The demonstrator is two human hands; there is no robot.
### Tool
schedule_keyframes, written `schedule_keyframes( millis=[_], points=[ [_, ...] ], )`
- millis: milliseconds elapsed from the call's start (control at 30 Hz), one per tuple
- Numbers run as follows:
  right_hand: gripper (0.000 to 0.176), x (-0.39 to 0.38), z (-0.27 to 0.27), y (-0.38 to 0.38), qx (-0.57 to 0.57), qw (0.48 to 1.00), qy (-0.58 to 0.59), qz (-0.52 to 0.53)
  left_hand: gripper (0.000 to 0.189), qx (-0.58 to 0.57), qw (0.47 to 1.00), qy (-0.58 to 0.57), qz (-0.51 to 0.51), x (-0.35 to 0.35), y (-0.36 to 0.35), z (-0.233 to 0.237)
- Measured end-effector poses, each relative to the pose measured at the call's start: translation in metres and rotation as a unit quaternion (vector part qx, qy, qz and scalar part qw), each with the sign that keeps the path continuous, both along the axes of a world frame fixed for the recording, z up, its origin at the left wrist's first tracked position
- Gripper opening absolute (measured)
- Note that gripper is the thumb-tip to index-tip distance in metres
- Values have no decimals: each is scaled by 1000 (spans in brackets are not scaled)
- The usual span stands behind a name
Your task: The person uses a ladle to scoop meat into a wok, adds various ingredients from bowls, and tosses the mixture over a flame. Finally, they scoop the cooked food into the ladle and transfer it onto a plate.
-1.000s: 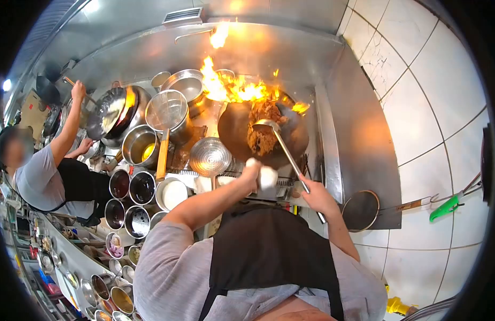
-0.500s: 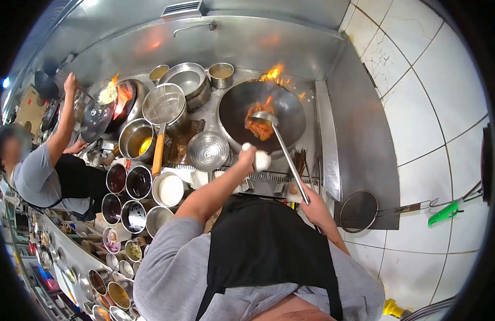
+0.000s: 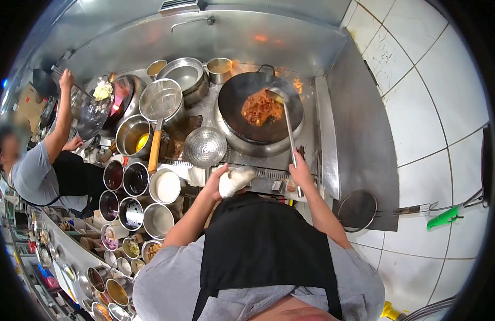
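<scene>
Our right hand (image 3: 301, 174) closed round handle of long ladle (image 3: 288, 127); ladle bowl inside wok (image 3: 231, 99), at right edge of reddish-brown food (image 3: 261, 108). Our left hand (image 3: 213, 184) grips bunched white cloth (image 3: 236, 180), apart from wok. We see wok seated on metal burner ring (image 3: 252, 149), perforated skimmer (image 3: 205, 147) just left.

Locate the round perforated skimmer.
Head view, left of centre: the perforated skimmer lies between the wok on its right and the wooden-handled strainer on its left.
</scene>
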State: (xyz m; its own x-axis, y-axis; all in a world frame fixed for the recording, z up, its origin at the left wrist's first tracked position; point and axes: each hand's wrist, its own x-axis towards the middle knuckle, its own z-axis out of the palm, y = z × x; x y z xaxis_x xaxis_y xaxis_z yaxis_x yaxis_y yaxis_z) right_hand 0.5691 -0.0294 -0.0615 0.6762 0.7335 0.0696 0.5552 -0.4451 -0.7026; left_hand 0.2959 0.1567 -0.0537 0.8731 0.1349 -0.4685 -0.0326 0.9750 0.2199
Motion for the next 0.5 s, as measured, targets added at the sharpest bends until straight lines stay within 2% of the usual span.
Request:
schedule_keyframes(
  millis=[33, 100, 133, 233, 267, 300, 367, 400, 433, 500],
  points=[
    [61, 4, 4, 5, -3, 1000, 0, 4, 61, -23, 999, -17, 18, -5, -2, 7],
    [60, 6, 17, 7, 4, 993, 111, 34, 66, -12, 999, -32, 19, -12, -3, 4],
    [60, -10, 56, 3, -18, 988, 151, 28, 66, -18, 999, -47, 16, -15, -3, 3],
    [61, -27, 57, -22, -18, 993, 98, 56, 67, -34, 997, -55, 39, -21, -2, 1],
    [61, -26, 35, -27, 48, 996, -11, 79, 67, -35, 996, -78, 41, -24, -1, -6],
    [61, -21, 29, -24, 50, 995, -8, 81, 66, -36, 994, -97, 41, -28, 0, -9],
    [61, -7, 22, -14, -21, 992, 83, 98, 66, -24, 996, -64, 56, -29, -3, 1],
    [61, 8, 11, -5, -11, 993, 43, 109, 67, -13, 997, -37, 71, -28, -5, 4],
    [61, 9, 30, 4, -10, 993, 42, 109, 67, -11, 997, -37, 71, -27, -6, 4],
    [62, 12, 68, 19, -103, 989, 70, 74, 65, 45, 995, -3, 89, -27, -7, 6]
  ],
)
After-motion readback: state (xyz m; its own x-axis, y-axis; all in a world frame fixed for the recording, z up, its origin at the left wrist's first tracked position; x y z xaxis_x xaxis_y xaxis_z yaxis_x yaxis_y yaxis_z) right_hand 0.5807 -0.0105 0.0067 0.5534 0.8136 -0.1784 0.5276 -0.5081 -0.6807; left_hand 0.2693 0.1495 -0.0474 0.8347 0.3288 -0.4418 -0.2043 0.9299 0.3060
